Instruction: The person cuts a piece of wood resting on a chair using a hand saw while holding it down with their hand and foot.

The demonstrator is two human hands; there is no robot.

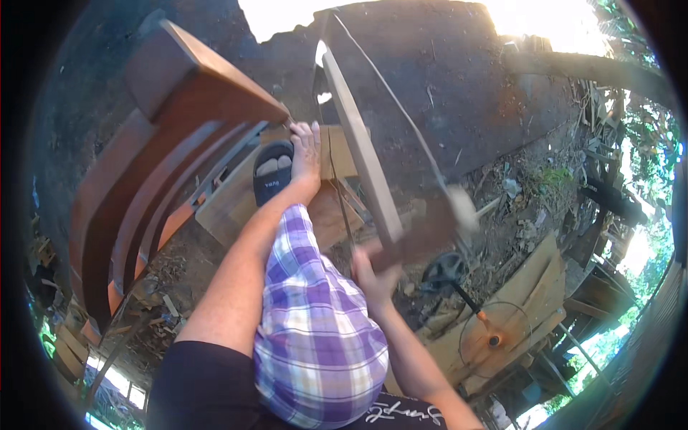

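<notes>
My left hand (304, 150) is beside my sandaled foot (272, 175), its fingers curled at the near end of a reddish-brown wooden furniture piece (226, 93); exactly what they grip is unclear. The foot rests on a pale board (226, 218). My right hand (376, 279) is closed on the lower end of a wooden frame saw (358, 136), whose end is blurred. Its thin blade runs up between my hands, close to the board. My plaid-covered knee (308, 301) is raised between my forearms.
Curved wooden slats (122, 208) stand at the left. At the lower right lie plywood sheets (530, 301), a black wheel (441, 272) and a metal stand with a rusty hub (493, 337). Scrap wood and debris (523, 215) cover the ground at right; a beam (573, 68) spans the upper right.
</notes>
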